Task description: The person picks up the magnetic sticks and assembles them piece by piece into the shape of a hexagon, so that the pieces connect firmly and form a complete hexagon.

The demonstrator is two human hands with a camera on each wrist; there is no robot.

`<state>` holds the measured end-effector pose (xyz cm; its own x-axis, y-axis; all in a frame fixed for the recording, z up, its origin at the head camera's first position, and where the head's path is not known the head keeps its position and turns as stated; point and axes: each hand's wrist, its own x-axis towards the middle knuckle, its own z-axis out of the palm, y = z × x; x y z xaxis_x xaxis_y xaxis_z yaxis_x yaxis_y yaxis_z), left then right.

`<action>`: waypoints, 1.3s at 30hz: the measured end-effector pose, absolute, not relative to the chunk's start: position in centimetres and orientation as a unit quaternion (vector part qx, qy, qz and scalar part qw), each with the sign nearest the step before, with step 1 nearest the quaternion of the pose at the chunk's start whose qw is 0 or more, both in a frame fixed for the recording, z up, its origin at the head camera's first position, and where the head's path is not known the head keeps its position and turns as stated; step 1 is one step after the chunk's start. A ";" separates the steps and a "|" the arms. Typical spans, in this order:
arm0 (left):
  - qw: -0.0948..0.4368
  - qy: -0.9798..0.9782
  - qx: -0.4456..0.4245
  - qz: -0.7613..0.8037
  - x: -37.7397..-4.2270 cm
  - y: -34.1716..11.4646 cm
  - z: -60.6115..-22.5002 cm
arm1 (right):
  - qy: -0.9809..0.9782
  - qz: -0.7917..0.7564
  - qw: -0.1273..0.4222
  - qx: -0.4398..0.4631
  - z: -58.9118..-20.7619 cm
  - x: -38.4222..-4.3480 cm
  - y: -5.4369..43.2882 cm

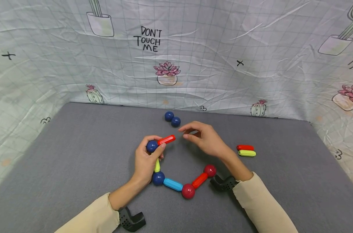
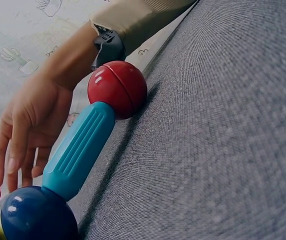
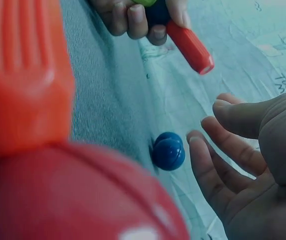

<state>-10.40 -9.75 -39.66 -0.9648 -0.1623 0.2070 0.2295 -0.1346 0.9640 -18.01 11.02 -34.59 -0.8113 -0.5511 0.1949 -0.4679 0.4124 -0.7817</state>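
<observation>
My left hand [image 1: 145, 161] grips a blue ball [image 1: 152, 146] with a red stick [image 1: 166, 139] joined to it, pointing right. Below, a yellow-green stick [image 1: 157, 165] runs down to a second blue ball [image 1: 158, 178]. From there the chain goes on through a light blue stick [image 1: 173, 184], a red ball [image 1: 188, 191], another red stick [image 1: 200, 180] and an end red ball [image 1: 209, 170]. My right hand [image 1: 204, 137] hovers with loosely bent fingers just right of the held red stick's free tip, holding nothing. Two loose blue balls [image 3: 168, 151] lie beyond the hands.
On the right of the grey table [image 1: 281, 181] a loose red stick [image 1: 245, 147] and a yellow-green stick [image 1: 247, 153] lie side by side. A printed cloth [image 1: 205, 42] hangs behind the table. Black wrist devices [image 1: 132, 220] hang beneath both sleeves.
</observation>
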 end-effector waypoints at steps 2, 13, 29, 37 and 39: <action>0.132 -0.643 -0.027 -0.754 -10.4 -9.7 -39.7 | 0.844 -0.439 0.044 -0.304 -34.7 -18.5 11.2; 0.157 -0.632 -0.008 -0.759 -10.7 -9.9 -39.5 | 0.878 -0.356 0.042 -0.318 -33.9 -21.2 11.4; 0.199 -0.624 -0.005 -0.756 -11.0 -10.0 -39.8 | 0.873 -0.310 0.083 -0.368 -35.8 -21.8 9.9; 0.196 -0.624 -0.003 -0.756 -10.9 -9.9 -39.7 | 0.881 -0.300 0.069 -0.360 -35.7 -21.7 9.8; 0.195 -0.625 -0.002 -0.756 -10.9 -10.0 -39.7 | 0.883 -0.297 0.069 -0.358 -35.7 -21.6 9.7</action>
